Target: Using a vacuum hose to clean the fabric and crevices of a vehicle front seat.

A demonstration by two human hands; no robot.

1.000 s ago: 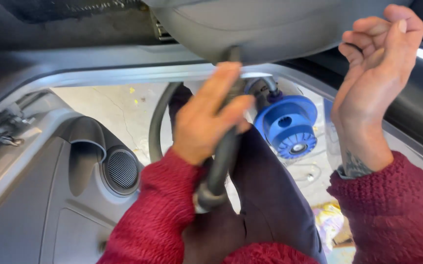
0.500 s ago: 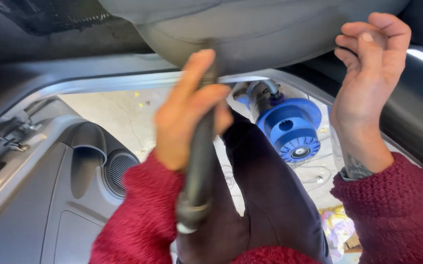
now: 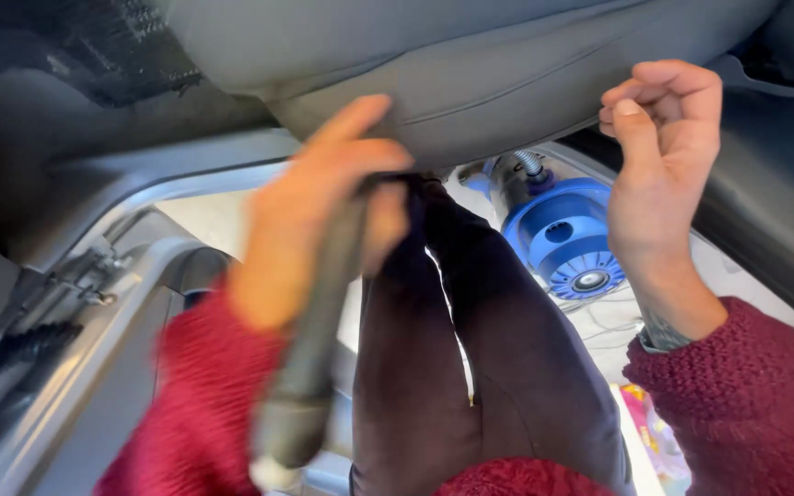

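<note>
My left hand (image 3: pixel 309 207) grips a dark grey vacuum hose (image 3: pixel 309 367), blurred by motion, whose upper end meets the underside edge of a grey car seat (image 3: pixel 470 83). My right hand (image 3: pixel 658 156) curls its fingers on the seat's lower edge at the right, lifting or holding it. Both arms wear dark red knitted sleeves. Below the seat, between my hands, a blue and grey vacuum cleaner (image 3: pixel 567 243) stands on the pale ground outside the car.
My legs in dark trousers (image 3: pixel 479 367) fill the lower middle. The grey door sill and plastic trim (image 3: pixel 75 312) run along the left. Dark carpet (image 3: pixel 94 46) lies at the upper left. A colourful wrapper (image 3: pixel 649 427) lies near the right sleeve.
My left hand has slid left and down with the hose, now tilted more upright. The view has shifted closer to the seat edge; my right hand keeps its hold there.
</note>
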